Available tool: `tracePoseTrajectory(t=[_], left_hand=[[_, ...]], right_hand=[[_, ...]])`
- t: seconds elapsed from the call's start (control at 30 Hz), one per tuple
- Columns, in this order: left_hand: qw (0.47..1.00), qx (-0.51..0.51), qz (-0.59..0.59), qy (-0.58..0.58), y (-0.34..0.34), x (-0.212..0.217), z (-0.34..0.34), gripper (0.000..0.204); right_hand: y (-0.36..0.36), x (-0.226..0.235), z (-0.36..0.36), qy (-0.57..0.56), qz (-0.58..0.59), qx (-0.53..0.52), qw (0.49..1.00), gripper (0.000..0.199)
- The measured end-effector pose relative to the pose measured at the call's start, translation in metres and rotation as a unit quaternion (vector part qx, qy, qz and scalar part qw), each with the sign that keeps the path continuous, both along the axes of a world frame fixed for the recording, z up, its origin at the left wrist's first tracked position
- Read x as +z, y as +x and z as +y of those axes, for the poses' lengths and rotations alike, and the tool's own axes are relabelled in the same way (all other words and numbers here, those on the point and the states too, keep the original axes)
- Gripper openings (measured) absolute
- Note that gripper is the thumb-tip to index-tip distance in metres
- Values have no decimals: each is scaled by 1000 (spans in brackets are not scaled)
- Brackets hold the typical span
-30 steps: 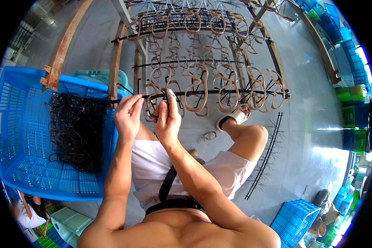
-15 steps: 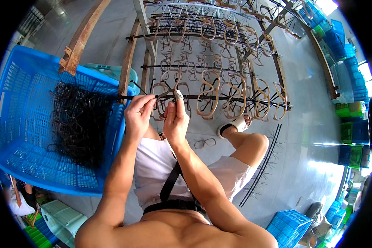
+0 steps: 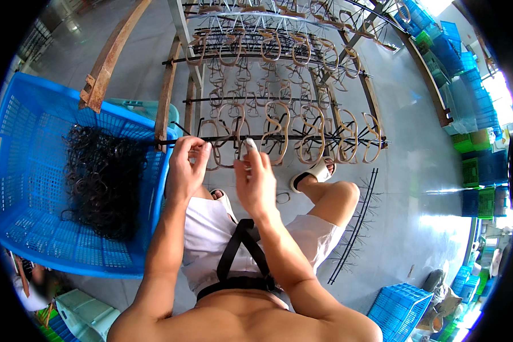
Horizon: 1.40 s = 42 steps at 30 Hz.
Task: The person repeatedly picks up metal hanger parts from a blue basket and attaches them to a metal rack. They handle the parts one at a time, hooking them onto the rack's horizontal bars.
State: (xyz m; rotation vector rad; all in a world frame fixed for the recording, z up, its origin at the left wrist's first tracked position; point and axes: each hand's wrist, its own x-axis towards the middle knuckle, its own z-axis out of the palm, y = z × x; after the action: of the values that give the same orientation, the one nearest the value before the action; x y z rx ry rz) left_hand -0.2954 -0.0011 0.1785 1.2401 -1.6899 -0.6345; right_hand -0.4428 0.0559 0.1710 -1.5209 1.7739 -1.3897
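My left hand [image 3: 185, 168] is closed at the left part of a black rod [image 3: 262, 137], its thumb and curled fingers against it. Several brown, translucent eyeglass frames [image 3: 277, 131] hang along this rod, held on thin black prongs. My right hand [image 3: 256, 182] is just below the rod, slightly blurred, with its fingers apart and nothing visible in them. A white wrap covers one of its fingertips, close to the frame [image 3: 231, 122] that hangs nearest both hands.
To my left, a large blue crate [image 3: 34, 211] holds a tangled heap of black curved pieces [image 3: 105, 182]. Further rods of frames fill the rack [image 3: 168, 94] ahead. A pronged black rod [image 3: 353, 228] lies on the floor at right, near a smaller blue crate [image 3: 398, 313].
My right hand has drawn down and slightly right, its fingers parting from the frame. My left hand stays at the rod. The view has shifted a little.
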Motion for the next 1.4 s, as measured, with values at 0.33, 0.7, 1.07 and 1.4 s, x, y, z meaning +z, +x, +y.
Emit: tracePoseTrajectory(t=[0.33,0.7,1.07,1.4], left_hand=[[999,-18,39,21,-12,-15,8,15],[998,-33,28,46,-4,-27,10,18],[999,-25,-25,17,-7,-16,3,24],[996,12,-77,47,-5,-23,-20,29]], right_hand=[[-91,48,-80,60,199,57,977,22],[-97,81,-102,362,125,163,909,24],[-122,108,-30,122,92,25,988,30],[-285,-227,190,401,40,-265,876,24]])
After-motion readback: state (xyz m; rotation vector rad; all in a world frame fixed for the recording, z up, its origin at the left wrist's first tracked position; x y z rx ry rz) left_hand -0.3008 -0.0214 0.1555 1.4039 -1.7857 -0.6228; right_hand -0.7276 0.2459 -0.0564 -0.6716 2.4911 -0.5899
